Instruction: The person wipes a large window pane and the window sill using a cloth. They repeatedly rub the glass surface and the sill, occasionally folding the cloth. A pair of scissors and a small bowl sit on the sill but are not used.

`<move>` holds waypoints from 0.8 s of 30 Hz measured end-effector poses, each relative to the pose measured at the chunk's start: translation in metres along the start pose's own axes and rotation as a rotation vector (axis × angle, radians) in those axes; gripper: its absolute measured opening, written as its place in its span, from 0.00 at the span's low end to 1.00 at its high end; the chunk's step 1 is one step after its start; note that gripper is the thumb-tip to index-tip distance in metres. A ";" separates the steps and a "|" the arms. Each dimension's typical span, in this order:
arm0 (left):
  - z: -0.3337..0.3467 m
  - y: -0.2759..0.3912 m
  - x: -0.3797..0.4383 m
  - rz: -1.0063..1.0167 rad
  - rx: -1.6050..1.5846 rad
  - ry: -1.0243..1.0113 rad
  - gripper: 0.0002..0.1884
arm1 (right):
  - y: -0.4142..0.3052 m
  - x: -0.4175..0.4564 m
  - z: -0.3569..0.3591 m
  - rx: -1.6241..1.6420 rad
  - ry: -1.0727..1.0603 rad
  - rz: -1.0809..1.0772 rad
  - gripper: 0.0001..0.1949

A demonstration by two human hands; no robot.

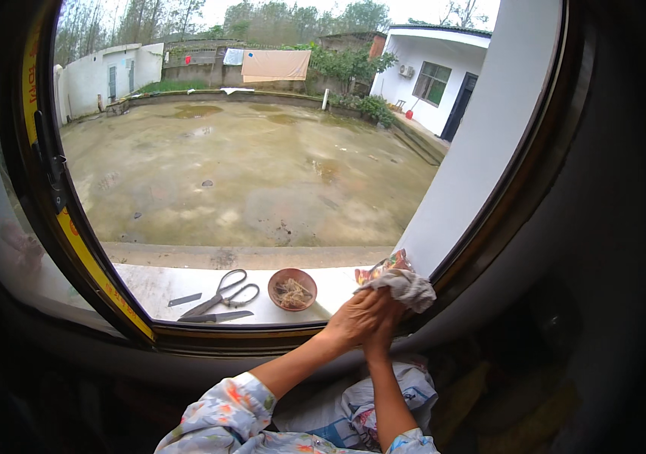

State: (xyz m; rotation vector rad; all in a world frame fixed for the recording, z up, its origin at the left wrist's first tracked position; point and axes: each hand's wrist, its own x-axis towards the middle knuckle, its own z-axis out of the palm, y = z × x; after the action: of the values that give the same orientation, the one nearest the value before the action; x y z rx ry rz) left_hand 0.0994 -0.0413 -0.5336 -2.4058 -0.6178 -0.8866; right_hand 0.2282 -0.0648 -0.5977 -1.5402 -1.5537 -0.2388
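Note:
Both of my hands meet at the lower right corner of the window frame. A crumpled greyish-white cloth point(405, 288) is gripped there; my left hand point(359, 318) lies over my right hand point(386, 329), which is partly hidden. Just behind the cloth, a colourful plastic packet point(391, 263) rests on the white sill point(150, 278) against the side wall. To the left of my hands stands a reddish-brown bowl point(272, 290) with dry, stringy plant pieces point(292, 293). Farther left on the sill lie large scissors point(218, 299), a dark knife point(224, 316) and a short blade point(185, 299).
The dark window track point(232, 340) runs between me and the sill. A sliding window's edge with yellow tape point(96, 272) stands at left. Below my arms is a white woven sack point(323, 414). Outside lies a wet concrete yard point(243, 170).

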 end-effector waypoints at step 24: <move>-0.036 -0.025 -0.071 -0.195 -0.435 0.072 0.24 | -0.065 -0.029 0.031 -0.547 -0.135 0.002 0.18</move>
State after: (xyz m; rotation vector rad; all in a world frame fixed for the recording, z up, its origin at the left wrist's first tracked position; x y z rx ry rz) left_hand 0.0200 -0.0602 -0.5510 -2.7094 -0.6986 -1.2980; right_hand 0.1522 -0.0768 -0.6068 -2.0099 -1.6765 -0.6088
